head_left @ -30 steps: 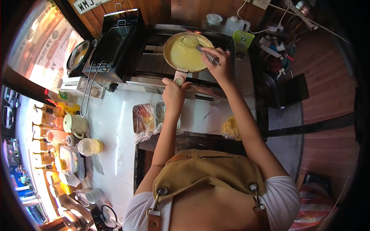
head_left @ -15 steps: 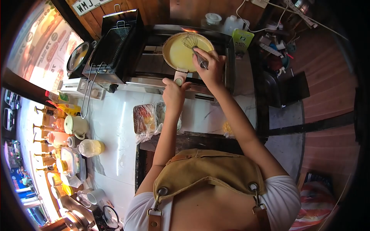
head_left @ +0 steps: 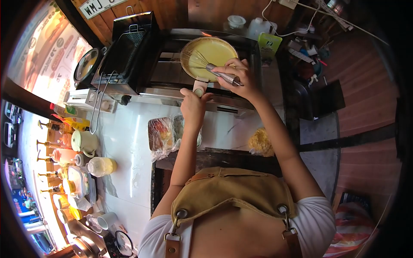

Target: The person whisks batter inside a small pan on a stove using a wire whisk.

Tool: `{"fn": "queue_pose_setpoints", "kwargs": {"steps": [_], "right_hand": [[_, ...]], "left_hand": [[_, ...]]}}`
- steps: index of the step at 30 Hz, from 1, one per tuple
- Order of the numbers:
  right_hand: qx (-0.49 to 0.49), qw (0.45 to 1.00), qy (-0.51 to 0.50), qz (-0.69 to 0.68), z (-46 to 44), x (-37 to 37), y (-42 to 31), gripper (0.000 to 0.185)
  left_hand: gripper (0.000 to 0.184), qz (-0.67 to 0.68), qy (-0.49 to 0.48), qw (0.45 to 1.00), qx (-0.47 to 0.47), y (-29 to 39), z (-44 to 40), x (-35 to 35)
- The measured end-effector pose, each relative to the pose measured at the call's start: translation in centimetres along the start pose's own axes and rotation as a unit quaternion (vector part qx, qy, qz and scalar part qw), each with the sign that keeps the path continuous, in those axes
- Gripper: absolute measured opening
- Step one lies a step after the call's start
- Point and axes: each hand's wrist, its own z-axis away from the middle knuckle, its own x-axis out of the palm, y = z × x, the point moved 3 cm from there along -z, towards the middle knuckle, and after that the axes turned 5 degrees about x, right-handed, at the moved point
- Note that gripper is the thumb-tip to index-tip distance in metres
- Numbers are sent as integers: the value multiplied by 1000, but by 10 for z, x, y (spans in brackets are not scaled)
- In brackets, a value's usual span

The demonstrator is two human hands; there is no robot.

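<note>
A round frying pan (head_left: pixel 184 69) with pale yellow liquid (head_left: pixel 217 50) in it sits over the stove (head_left: pixel 165 71). A small flame shows behind its far rim. My left hand (head_left: pixel 193 104) is closed around the pan's light handle (head_left: pixel 200 87). In my right hand (head_left: pixel 242 78) is a metal wire whisk (head_left: pixel 223 76), gripped by its handle. The whisk lies tilted, its wires pointing left into the liquid near the pan's left side.
A black grill (head_left: pixel 124 56) stands left of the stove. Plastic-wrapped trays (head_left: pixel 161 134) and a bag of yellow-orange food (head_left: pixel 260 142) lie on the near counter. Sauce bottles and a jar (head_left: pixel 101 166) line the left counter. A green packet (head_left: pixel 269 44) stands right of the stove.
My right hand has moved right and slightly down, and the whisk's wires have swung from the pan's upper middle to its left side. My left hand still holds the handle.
</note>
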Motion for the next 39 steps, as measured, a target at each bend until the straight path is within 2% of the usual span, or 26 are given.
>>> {"fn": "queue_pose_setpoints", "kwargs": {"steps": [5,8,13,19,25,29,31,35,37,39], "right_hand": [[40,999,9,1,0,10,13,26],[28,998,59,-8,-3,15,16,24],[65,988,135,37,6,14,28,20],[81,972,159,153,16,4,15,20],[109,959,189,180,23,-3,-1,15],[133,955,183,193,22,-16,-23,13],[153,969,146,130,17,-19,-37,11],[155,976,120,96,5,-7,-38,11],[141,976,135,100,6,0,-28,12],[177,959,161,150,5,-5,-25,14]], "left_hand": [[65,9,6,1000,2,3,2,-2],[65,7,11,1000,-7,0,1,-1],[67,16,6,1000,1,1,1,-1],[66,16,6,1000,-9,0,0,-1],[66,18,3,1000,-8,1,0,-2],[66,11,3,1000,-5,2,0,-3],[65,5,3,1000,-10,2,0,-2],[66,0,-4,1000,-19,0,0,0],[66,1,7,1000,-5,1,0,-1],[65,7,3,1000,-12,1,0,-2]]}}
